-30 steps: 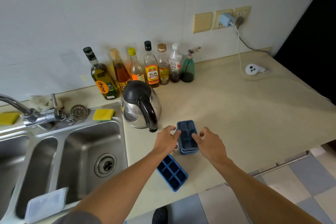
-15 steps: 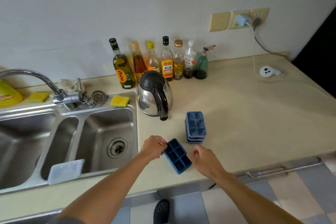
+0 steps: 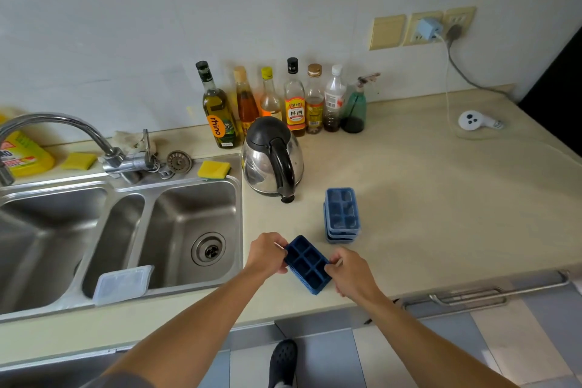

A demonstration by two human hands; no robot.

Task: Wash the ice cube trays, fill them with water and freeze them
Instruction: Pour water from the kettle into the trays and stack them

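Both hands have left the stack of trays (image 3: 341, 211), where they were a second ago, and now sit on the single ice cube tray (image 3: 307, 263) nearer the counter's front edge; over the last half second the right hand closed the remaining gap to that tray. Head view: left hand (image 3: 267, 253) grips the tray's far left end, fingers curled round the rim. Right hand (image 3: 352, 274) pinches the near right side, fingertips on the edge. Tray is dark blue, six square cells visible, open side up, set diagonally to the counter (image 3: 425, 214) edge. Cannot tell whether it rests on the surface or is slightly raised. The stack is a paler blue, lies just behind and to the right of the held tray, apart from it, long axis pointing toward the wall. Steel kettle (image 3: 271, 161) with black lid and handle stands behind the hands, between stack and sink (image 3: 176, 208). Sink is a steel double basin to the left; a clear plastic lid (image 3: 122, 283) leans on its front rim. Faucet (image 3: 63, 123) arches over the left basin. Yellow sponge (image 3: 213, 169) on the sink's back ledge, beside the kettle. Row of bottles (image 3: 294, 98) lines the wall behind the kettle. A dark shoe (image 3: 283, 359) shows on the floor below the counter edge.
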